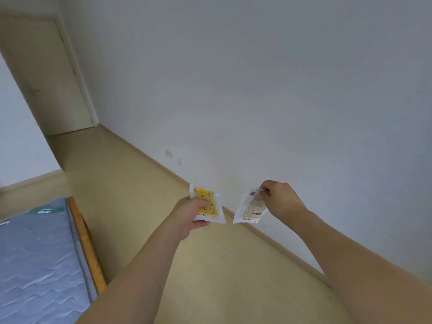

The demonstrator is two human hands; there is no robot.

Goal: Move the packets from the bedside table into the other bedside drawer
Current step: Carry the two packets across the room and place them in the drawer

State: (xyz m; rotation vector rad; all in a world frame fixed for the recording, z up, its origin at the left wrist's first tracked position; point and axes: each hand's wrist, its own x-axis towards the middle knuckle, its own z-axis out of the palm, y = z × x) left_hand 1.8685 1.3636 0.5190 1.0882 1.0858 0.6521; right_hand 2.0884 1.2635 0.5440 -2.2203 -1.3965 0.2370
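While left hand (189, 215) grips yellow packet (208, 203), right hand (279, 198) pinches white packet (250, 208).

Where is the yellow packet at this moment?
In the head view, the yellow packet is in the left hand, held over the floor, just left of the white packet in the right hand.

Mattress (39, 253) left (on bed frame (86, 244)); wall (280, 90) right.
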